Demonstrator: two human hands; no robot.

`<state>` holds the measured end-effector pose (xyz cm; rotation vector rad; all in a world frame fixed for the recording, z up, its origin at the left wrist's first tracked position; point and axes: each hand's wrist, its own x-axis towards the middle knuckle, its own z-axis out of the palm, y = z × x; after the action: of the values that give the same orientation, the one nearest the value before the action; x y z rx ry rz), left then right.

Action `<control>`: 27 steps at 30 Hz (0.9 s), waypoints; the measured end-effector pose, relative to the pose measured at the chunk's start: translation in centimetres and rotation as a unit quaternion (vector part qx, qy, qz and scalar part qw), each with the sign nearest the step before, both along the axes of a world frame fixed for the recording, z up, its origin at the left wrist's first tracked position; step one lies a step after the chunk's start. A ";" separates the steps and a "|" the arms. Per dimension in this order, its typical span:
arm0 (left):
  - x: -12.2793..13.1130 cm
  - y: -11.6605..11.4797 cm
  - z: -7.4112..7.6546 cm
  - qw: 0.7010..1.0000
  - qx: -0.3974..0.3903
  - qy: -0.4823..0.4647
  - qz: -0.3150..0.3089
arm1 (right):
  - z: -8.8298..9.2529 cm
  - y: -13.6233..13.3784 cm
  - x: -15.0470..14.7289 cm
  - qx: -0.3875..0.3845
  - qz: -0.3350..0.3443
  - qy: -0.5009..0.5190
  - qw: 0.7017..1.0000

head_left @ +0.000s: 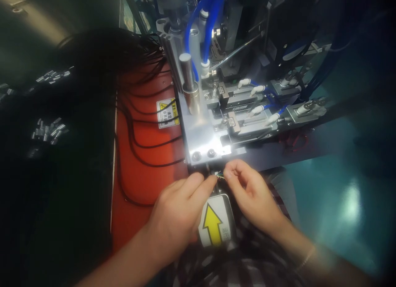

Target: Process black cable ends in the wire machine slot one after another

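Fine coloured wires (220, 176) run between my two hands, just below the front edge of the metal machine head (204, 142). My left hand (182, 204) is closed, its thumb and forefinger pinched at the left end of the wires; a black cable appears to lead from it across the red surface. My right hand (250, 192) pinches the other end of the wires between thumb and fingertips. Below the hands sits a white plate with a yellow arrow (213, 223).
Black cables (133, 126) lie over the red machine top (148, 175), by a yellow-edged warning label (168, 112). Blue air hoses (213, 27) and clamped slides (247, 122) fill the back right. Small shiny metal pieces (49, 130) lie at the left.
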<state>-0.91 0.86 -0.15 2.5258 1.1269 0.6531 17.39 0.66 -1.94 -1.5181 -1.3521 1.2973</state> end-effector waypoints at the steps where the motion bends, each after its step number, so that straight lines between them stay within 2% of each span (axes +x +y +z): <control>1: 0.0 0.0 0.0 1.000 -0.001 0.001 0.001 | 0.1 0.0 0.0 0.003 0.002 -0.007 1.000; 8: 0.1 0.1 0.2 1.000 0.010 0.006 0.003 | 0.2 0.0 0.0 0.045 0.011 -0.097 0.994; 16: 0.5 0.1 0.4 1.000 0.017 0.015 0.006 | 0.2 0.0 0.0 0.090 0.022 -0.155 0.984; 27: 0.2 0.0 0.1 1.000 0.011 0.020 0.004 | 0.6 0.1 0.0 0.103 0.028 -0.170 0.980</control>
<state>-0.73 0.82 -0.03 2.5660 1.1505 0.6228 17.38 0.76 -1.37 -1.6146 -1.6974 0.9216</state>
